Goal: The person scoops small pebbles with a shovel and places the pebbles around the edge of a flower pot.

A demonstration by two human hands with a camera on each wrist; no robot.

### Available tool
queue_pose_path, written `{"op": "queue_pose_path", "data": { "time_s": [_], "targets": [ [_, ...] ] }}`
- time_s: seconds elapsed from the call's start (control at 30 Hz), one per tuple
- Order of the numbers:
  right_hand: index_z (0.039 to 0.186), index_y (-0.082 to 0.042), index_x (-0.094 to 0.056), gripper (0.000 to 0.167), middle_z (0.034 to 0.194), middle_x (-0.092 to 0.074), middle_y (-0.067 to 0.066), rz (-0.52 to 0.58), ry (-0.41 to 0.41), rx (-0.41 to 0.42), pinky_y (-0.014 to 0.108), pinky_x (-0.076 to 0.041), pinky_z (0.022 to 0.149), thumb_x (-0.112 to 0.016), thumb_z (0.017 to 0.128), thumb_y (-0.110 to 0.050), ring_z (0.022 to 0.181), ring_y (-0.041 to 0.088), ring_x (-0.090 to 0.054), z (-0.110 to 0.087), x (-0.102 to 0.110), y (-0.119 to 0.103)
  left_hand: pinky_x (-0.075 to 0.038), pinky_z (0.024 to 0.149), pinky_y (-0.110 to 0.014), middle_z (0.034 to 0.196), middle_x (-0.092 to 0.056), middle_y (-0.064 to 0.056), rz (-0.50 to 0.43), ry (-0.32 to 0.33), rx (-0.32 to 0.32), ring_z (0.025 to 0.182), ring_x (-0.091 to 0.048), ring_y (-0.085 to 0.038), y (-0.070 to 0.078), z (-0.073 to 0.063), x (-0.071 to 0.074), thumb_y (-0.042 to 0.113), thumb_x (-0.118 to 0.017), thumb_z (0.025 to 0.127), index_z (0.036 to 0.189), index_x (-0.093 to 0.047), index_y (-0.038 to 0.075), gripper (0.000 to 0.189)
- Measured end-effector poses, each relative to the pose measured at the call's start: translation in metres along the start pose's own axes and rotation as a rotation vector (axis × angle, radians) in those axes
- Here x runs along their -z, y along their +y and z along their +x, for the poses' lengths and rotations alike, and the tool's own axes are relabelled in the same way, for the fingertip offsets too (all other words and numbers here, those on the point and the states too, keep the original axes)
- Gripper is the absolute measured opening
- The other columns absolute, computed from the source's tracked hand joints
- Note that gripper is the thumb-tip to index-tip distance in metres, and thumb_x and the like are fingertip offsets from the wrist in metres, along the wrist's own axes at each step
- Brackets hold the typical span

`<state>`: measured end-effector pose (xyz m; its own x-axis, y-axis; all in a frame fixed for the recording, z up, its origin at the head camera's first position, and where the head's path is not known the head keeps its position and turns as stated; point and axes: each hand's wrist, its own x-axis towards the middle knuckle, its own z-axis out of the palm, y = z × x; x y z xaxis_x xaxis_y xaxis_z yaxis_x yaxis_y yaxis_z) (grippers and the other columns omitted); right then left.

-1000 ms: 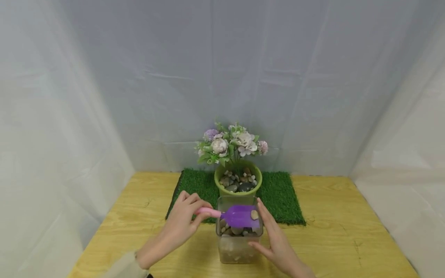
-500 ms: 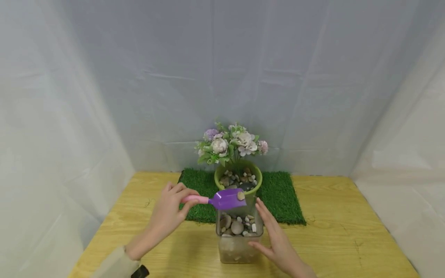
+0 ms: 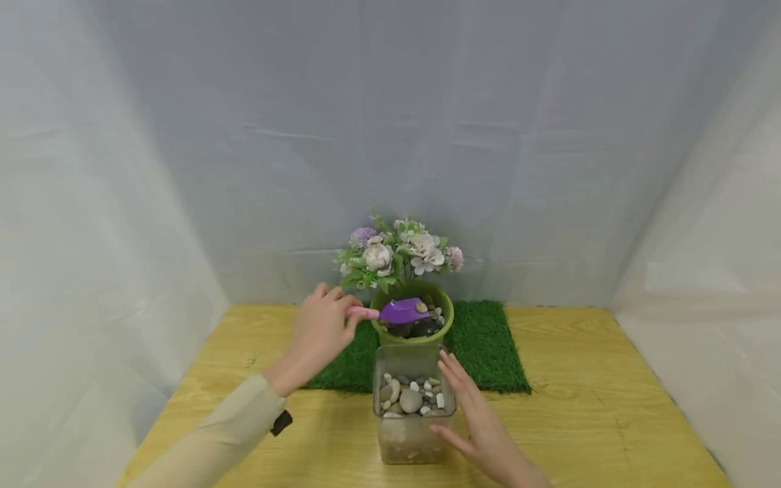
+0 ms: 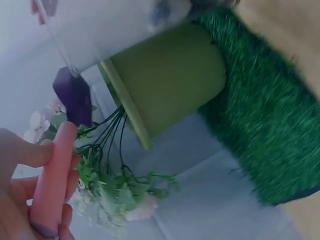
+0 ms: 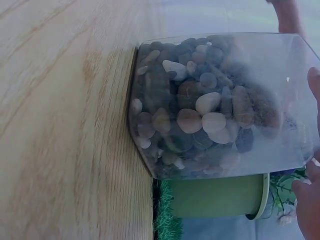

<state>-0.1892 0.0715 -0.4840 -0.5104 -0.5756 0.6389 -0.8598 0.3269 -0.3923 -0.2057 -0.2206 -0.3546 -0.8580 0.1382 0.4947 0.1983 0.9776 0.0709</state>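
Observation:
In the head view my left hand [image 3: 323, 327] grips the pink handle of a small trowel [image 3: 399, 312] with a purple blade. One tan pebble [image 3: 422, 308] lies near the blade's tip. The blade is over the mouth of a green flowerpot [image 4: 170, 75] with stones in it, hiding part of them. Artificial flowers [image 3: 396, 252] rise from this pot. Nearer stands a clear square container [image 3: 407, 439], partly filled with mixed pebbles [image 5: 214, 122]. My right hand [image 3: 485, 428] is at its right side, fingers straight, thumb by the near wall.
Under the flowerpot lies a green artificial grass mat [image 3: 488, 349], on a wooden table [image 3: 586, 407]. Pale plastic sheeting [image 3: 549, 169] hangs behind the table and along both sides.
My left hand has lifted the trowel from over the clear container and carried it, pebble on the blade, away from me to the flowerpot. My right hand has stayed by the container.

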Motion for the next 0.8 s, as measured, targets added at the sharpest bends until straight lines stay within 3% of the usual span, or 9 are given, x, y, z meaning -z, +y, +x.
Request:
{"op": "queue_pose_path", "data": {
  "time_s": [0.17,0.3,0.43,0.53,0.6,0.73,0.8],
  "targets": [
    [0.156,0.006,-0.027,0.086,0.164,-0.025,0.022,0.009,0.008,0.012,0.027,-0.015,0.121,-0.066,0.096,-0.041,0.154,0.028,-0.020,0.001,-0.001,0.000,-0.048,0.074,-0.038,0.088,-0.069,-0.007,0.145,-0.054,-0.019,0.087,-0.056,-0.027,0.018,0.029,-0.005,0.021,-0.068,0.096,0.091,-0.078,0.013,0.014],
    [0.155,0.006,-0.028,0.085,0.164,-0.024,0.021,0.023,0.012,0.005,0.026,-0.015,0.120,-0.066,0.097,-0.041,0.154,0.027,-0.020,0.000,-0.001,0.001,-0.048,0.074,-0.038,0.086,-0.068,-0.009,0.242,-0.115,-0.047,0.092,-0.059,-0.028,0.037,0.051,-0.004,0.024,-0.065,0.099,0.072,-0.072,0.014,0.029],
    [0.156,0.005,-0.027,0.085,0.166,-0.023,0.017,0.030,0.005,-0.011,0.025,-0.014,0.120,-0.067,0.097,-0.041,0.154,0.026,-0.020,0.000,-0.003,0.000,-0.046,0.074,-0.038,0.092,-0.069,-0.011,0.304,-0.184,-0.053,0.100,-0.058,-0.027,0.050,0.062,0.002,0.033,-0.065,0.099,0.062,-0.065,0.015,0.042],
    [0.157,0.004,-0.026,0.086,0.166,-0.022,0.017,0.029,0.001,-0.015,0.025,-0.014,0.120,-0.068,0.096,-0.040,0.154,0.027,-0.019,0.000,-0.004,0.000,-0.050,0.086,-0.040,0.104,-0.072,-0.012,0.304,-0.177,-0.041,0.118,-0.057,-0.030,0.053,0.062,0.010,0.033,-0.068,0.098,0.069,-0.072,0.013,0.035],
    [0.157,0.004,-0.026,0.086,0.166,-0.022,0.017,0.027,-0.001,-0.018,0.026,-0.014,0.120,-0.068,0.096,-0.040,0.154,0.026,-0.019,0.000,-0.004,0.000,-0.050,0.088,-0.041,0.105,-0.073,-0.012,0.294,-0.144,-0.039,0.120,-0.057,-0.031,0.051,0.058,0.016,0.031,-0.067,0.099,0.079,-0.077,0.012,0.029],
    [0.157,0.005,-0.026,0.086,0.166,-0.021,0.018,0.026,0.002,-0.020,0.026,-0.014,0.120,-0.067,0.096,-0.040,0.154,0.026,-0.018,-0.001,-0.006,0.000,-0.046,0.078,-0.036,0.094,-0.070,-0.007,0.234,-0.064,-0.049,0.100,-0.058,-0.028,0.042,0.044,0.027,0.021,-0.064,0.099,0.090,-0.079,0.013,0.019],
    [0.156,0.005,-0.026,0.086,0.165,-0.022,0.019,0.026,0.008,-0.021,0.026,-0.014,0.121,-0.067,0.096,-0.041,0.154,0.026,-0.018,-0.001,-0.006,0.000,-0.039,0.071,-0.035,0.086,-0.064,-0.004,0.191,-0.049,-0.051,0.088,-0.051,-0.025,0.035,0.036,0.031,0.019,-0.064,0.099,0.089,-0.077,0.015,0.017]
  ]
}}
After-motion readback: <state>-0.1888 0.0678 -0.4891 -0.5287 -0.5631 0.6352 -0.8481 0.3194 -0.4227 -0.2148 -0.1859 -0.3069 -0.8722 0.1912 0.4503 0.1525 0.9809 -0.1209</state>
